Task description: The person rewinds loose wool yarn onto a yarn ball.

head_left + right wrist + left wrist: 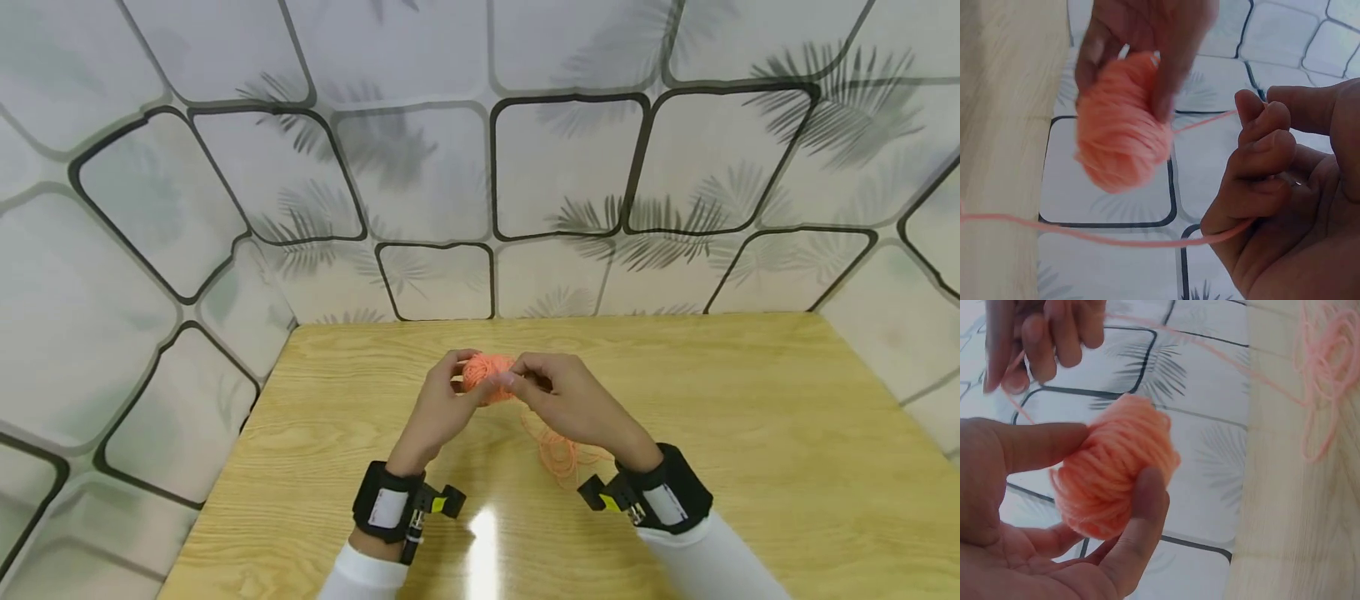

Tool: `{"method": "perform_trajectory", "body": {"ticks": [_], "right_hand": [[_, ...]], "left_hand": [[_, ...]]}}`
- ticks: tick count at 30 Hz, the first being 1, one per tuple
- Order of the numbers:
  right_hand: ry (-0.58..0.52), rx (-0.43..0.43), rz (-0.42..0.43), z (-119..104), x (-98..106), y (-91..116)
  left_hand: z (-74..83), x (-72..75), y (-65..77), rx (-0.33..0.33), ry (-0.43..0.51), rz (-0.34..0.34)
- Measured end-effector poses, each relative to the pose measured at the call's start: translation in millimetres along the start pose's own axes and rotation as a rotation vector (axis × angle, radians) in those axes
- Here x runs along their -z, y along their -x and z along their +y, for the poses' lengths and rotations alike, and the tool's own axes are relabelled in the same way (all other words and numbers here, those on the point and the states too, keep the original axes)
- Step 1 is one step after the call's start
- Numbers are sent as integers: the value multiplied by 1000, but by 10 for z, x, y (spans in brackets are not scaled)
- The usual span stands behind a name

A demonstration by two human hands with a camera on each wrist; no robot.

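An orange-pink ball of yarn (pixel 486 372) is held above the table by my left hand (pixel 442 408), its thumb and fingers around the ball. In the left wrist view the wound strands of the yarn ball (pixel 1116 469) show between thumb and fingertips. Close beside it, my right hand (pixel 573 400) pinches the yarn strand (pixel 1207 120) between thumb and index finger, the other fingers curled over it. From the ball the strand runs through this hand and down to a loose heap of yarn (pixel 558 454) on the table, below the right hand.
The wooden table (pixel 337 500) reaches back to a wall (pixel 555 167) covered in a stone-and-leaf pattern. A similar patterned surface rises along the left side. Each wrist wears a black band with a small camera, such as the left wristband (pixel 387 504).
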State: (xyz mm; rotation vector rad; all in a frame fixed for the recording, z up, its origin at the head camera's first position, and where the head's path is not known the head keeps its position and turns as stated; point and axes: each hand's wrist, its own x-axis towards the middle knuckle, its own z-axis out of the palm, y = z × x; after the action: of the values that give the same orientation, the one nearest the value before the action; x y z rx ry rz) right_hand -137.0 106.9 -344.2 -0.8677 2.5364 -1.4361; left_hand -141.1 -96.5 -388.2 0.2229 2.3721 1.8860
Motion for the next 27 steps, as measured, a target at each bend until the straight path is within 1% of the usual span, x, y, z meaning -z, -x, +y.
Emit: {"method": "perform_trajectory", "body": {"ticks": [4, 7, 9, 12, 13, 15, 17, 18, 20, 22, 24, 26, 27], "right_hand": [[-49, -8, -73, 36, -109, 99], [-94, -19, -129, 107, -179, 137], [-129, -32, -160, 168, -217, 143], [-179, -41, -202, 294, -253, 121], [-198, -49, -213, 342, -259, 119], [-230, -63, -223, 436, -257, 106], [-257, -68, -228, 518, -234, 82], [-268, -73, -226, 549, -218, 64], [-282, -89, -220, 585, -171, 21], [-265, -105, -206, 586, -112, -36], [-234, -126, -185, 554, -43, -101], [-187, -130, -159, 500, 28, -166], [-167, -128, -149, 464, 60, -198]], "left_hand": [[36, 84, -20, 28, 222, 3], [90, 157, -10, 36, 386, -35], [129, 203, 3, 37, 470, -74], [183, 258, 30, 17, 565, -153], [194, 266, 38, 8, 585, -186], [213, 282, 60, -8, 593, -254], [227, 299, 84, -21, 562, -333], [231, 308, 96, -27, 528, -374], [237, 322, 118, -42, 417, -452], [249, 320, 135, -64, 272, -505], [261, 302, 148, -93, 105, -520], [275, 272, 160, -109, -42, -502], [279, 254, 164, -111, -104, -483]]}}
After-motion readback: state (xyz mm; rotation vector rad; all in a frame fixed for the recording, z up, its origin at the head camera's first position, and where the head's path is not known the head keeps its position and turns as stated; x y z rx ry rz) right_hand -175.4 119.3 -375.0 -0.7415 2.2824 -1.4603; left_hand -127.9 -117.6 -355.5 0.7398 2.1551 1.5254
